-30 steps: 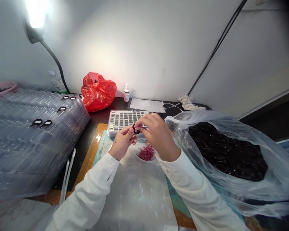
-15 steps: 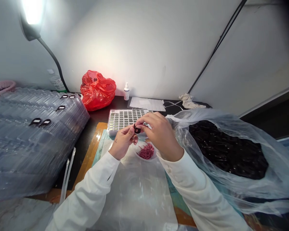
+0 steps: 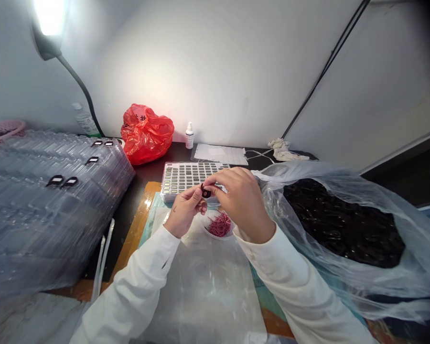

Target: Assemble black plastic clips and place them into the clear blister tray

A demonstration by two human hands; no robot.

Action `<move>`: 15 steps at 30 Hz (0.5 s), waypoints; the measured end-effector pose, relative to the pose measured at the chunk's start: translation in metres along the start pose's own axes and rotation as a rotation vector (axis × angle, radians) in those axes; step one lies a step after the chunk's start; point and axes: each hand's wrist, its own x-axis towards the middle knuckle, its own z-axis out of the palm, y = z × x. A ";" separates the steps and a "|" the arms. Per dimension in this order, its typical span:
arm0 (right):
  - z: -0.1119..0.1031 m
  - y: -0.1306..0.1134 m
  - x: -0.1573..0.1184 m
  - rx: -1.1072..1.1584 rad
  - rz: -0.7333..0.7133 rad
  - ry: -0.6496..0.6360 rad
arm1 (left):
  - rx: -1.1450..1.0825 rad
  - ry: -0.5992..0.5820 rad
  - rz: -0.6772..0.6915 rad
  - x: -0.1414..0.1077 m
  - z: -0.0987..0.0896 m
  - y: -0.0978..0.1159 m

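Between the fingertips of both hands is a small black plastic part (image 3: 206,193) with a round opening. My left hand (image 3: 185,210) pinches it from the left, thumb on top. My right hand (image 3: 241,200) reaches over from the right, thumb and forefinger closed on its upper side; whether a smaller piece is between them I cannot make out. Just below the hands stands a white bowl (image 3: 215,236) of thin pinkish-red sticks (image 3: 220,224). Behind them lies a clear-lidded tray (image 3: 177,179) with rows of small dark rectangular pieces, partly hidden by my right hand.
Stacked clear plastic trays (image 3: 57,215) fill the left, with several black parts on top. A clear bag (image 3: 344,174) of glossy black parts (image 3: 344,224) lies right. At the back are a red plastic bag (image 3: 146,134), a spray bottle (image 3: 189,135), papers (image 3: 220,154) and a crumpled cloth (image 3: 286,150).
Both hands keep their hold on the black part in nearly the same pose. The whole view has shifted very slightly.
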 end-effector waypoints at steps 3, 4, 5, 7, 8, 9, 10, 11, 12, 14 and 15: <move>0.001 0.000 0.000 -0.033 -0.023 0.034 | 0.005 -0.004 -0.004 0.000 0.001 0.000; 0.001 0.000 -0.001 -0.044 -0.036 0.043 | 0.003 -0.002 -0.009 0.000 0.001 0.000; 0.001 0.001 -0.001 -0.051 -0.051 0.049 | -0.002 0.002 -0.013 0.000 0.001 0.000; 0.002 0.001 -0.001 -0.064 -0.090 0.056 | -0.015 0.007 -0.018 0.000 0.001 0.000; 0.002 0.001 -0.001 -0.074 -0.108 0.057 | -0.021 0.007 -0.019 0.000 0.001 0.000; 0.002 0.001 -0.001 -0.089 -0.121 0.056 | -0.024 0.005 -0.020 0.000 0.001 -0.001; 0.003 0.001 -0.001 -0.104 -0.128 0.053 | -0.024 0.001 -0.021 0.000 0.001 -0.001; 0.003 0.001 -0.001 -0.117 -0.129 0.046 | -0.022 -0.004 -0.021 0.000 0.000 -0.001; 0.003 0.001 0.000 -0.125 -0.125 0.037 | -0.018 -0.009 -0.021 0.000 0.000 -0.002; 0.003 0.001 0.001 -0.130 -0.112 0.016 | -0.008 -0.018 -0.021 0.000 -0.001 -0.003; 0.003 0.001 0.001 -0.136 -0.108 0.006 | 0.000 -0.022 -0.020 0.000 -0.001 -0.003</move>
